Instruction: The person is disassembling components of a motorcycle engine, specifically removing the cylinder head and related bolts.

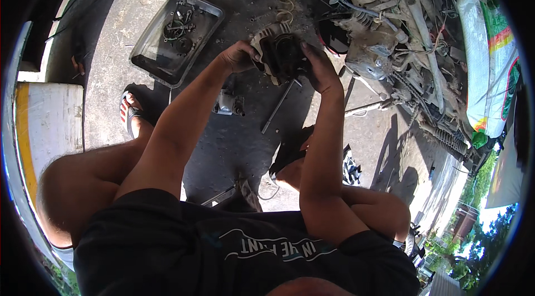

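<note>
Alternator [277, 50] gripped between left hand [238, 56], right hand [317, 69]

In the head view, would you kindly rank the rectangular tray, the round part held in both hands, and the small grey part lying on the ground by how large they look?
1. Rectangular tray, clearly largest.
2. Round part, gripped by the left hand and right hand; being raised toward the camera may inflate it.
3. Small grey part, smallest.

Outdoor repair yard: oily ground [239, 145], scrap engine parts [390, 45].
</note>
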Available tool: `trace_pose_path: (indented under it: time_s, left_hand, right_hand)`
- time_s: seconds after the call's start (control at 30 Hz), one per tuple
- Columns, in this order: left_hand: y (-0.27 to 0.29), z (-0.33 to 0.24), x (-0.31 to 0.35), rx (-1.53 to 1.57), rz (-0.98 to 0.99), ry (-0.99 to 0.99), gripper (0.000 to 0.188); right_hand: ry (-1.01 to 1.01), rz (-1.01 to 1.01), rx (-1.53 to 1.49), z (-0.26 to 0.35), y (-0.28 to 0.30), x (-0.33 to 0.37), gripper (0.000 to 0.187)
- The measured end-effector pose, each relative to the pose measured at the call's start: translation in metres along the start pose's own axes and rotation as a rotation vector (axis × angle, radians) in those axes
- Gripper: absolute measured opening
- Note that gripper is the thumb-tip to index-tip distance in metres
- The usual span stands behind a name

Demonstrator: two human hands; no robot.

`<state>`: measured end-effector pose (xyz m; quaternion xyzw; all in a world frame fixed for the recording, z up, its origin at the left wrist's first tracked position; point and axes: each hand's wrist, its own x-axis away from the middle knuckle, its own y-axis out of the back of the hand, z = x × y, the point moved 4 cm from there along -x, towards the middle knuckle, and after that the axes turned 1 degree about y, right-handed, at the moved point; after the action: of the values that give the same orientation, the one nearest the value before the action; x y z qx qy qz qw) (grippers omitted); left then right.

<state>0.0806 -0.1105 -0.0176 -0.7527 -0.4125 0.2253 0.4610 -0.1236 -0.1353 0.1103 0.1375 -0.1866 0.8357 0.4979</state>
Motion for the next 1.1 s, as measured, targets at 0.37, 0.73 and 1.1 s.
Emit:
trace_pose_path:
  time_s: [0.37,0.73,1.1]
  left_hand:
    - [0.027,0.012,0.002,-0.304,-0.39,0.135,0.059]
    - [0.04,-0.043,0.002,-1.34,-0.77,0.136,0.046]
    - [-0.016,-0.042,-0.005,-1.553,-0.574,0.256,0.067]
  right_hand:
    - [0.075,-0.144,-0.136,-0.085,0.013,-0.003,0.06]
    - [-0.038,-0.447,0.31,-0.144,0.039,-0.015,0.063]
    - [0.145,-0.432,0.994,-0.094,0.041,-0.03,0.039]
